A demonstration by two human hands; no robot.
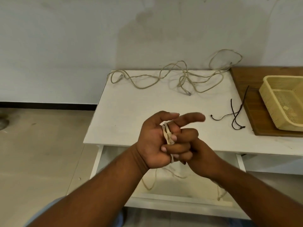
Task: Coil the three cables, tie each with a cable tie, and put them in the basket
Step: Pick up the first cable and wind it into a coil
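Fingers (178, 145) of the right hand (203, 156) were curled and clamped on loops of a pale cable (167, 135). The left hand (152, 145) held these loops at lower centre, thumb and forefinger extended. Beyond, the white worktop (131, 112) carried two loose cables (180, 76) at upper centre and dark ties (236, 115) at right. A basket (285, 102) stood on a wooden board (250, 115) at far right.

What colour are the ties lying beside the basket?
Dark brown, nearly black cable ties, clearest in the head view.
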